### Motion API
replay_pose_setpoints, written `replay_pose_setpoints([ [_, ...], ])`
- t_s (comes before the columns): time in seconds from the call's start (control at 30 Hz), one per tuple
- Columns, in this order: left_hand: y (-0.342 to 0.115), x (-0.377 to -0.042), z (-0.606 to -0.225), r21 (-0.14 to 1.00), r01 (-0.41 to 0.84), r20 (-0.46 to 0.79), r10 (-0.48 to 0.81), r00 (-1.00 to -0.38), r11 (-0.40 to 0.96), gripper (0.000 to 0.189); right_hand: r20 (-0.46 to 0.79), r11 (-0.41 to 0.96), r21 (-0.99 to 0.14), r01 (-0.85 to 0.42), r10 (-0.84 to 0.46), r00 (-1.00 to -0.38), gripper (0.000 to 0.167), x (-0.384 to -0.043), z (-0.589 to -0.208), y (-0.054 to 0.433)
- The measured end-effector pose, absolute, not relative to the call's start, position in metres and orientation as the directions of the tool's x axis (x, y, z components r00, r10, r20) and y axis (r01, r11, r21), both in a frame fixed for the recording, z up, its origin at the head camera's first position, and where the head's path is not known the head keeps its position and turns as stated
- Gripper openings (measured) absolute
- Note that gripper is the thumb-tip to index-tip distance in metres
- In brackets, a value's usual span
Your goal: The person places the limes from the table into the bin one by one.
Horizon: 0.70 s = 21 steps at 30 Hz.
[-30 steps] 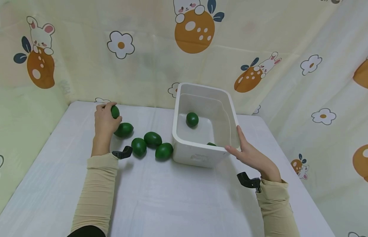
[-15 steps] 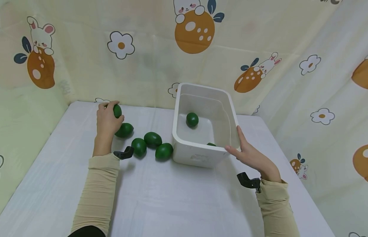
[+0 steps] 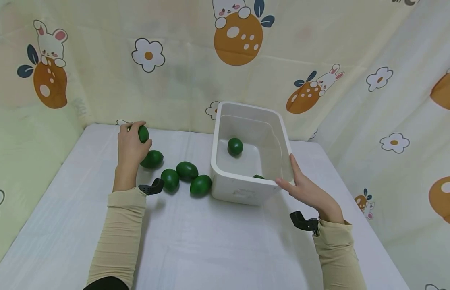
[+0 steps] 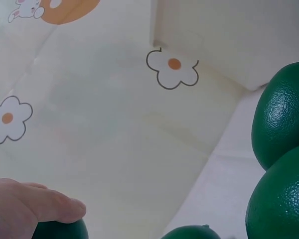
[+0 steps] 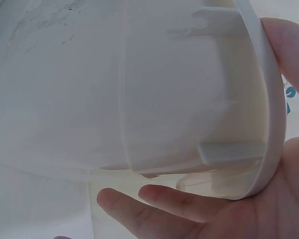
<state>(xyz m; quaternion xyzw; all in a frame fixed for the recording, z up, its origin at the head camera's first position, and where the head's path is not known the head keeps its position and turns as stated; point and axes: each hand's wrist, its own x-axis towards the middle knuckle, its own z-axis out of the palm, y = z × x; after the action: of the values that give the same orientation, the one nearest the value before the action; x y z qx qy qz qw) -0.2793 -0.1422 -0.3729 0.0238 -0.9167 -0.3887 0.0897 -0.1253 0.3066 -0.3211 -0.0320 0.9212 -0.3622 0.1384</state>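
Towards the far left of the table, my left hand (image 3: pixel 130 145) holds a dark green lime (image 3: pixel 143 134) between thumb and fingers. Just below it in the head view lies another lime (image 3: pixel 152 159), partly covered by the hand. In the left wrist view, fingertips (image 4: pixel 70 210) lie over the top of the held lime (image 4: pixel 62 230). My right hand (image 3: pixel 307 191) grips the near right corner of a white plastic bin (image 3: pixel 243 192), thumb at the front rim and fingers along the side wall. The right wrist view shows those fingers (image 5: pixel 154 214) stretched along the bin's outer side.
Three limes sit close together left of the bin, the nearest lime (image 3: pixel 200 185) right beside its wall. Inside the bin are one lime (image 3: pixel 235 146) and part of another lime (image 3: pixel 258 176) behind the front wall. A patterned curtain (image 3: pixel 181 80) hangs behind the white-covered table (image 3: pixel 217 245).
My left hand has moved slightly right and away from me with the lime in its grasp. The right hand and the bin stay where they were.
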Motion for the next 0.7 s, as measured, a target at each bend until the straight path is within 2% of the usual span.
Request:
replay_pose_setpoints([
  [0.7,-0.1388,-0.2756,-0.3668,0.725,0.037,0.152,-0.107,-0.983,0.688,0.059,-0.218,0.742,-0.670,0.026,-0.163,-0.962,0.096,-0.1262,-0.3219,0.3071],
])
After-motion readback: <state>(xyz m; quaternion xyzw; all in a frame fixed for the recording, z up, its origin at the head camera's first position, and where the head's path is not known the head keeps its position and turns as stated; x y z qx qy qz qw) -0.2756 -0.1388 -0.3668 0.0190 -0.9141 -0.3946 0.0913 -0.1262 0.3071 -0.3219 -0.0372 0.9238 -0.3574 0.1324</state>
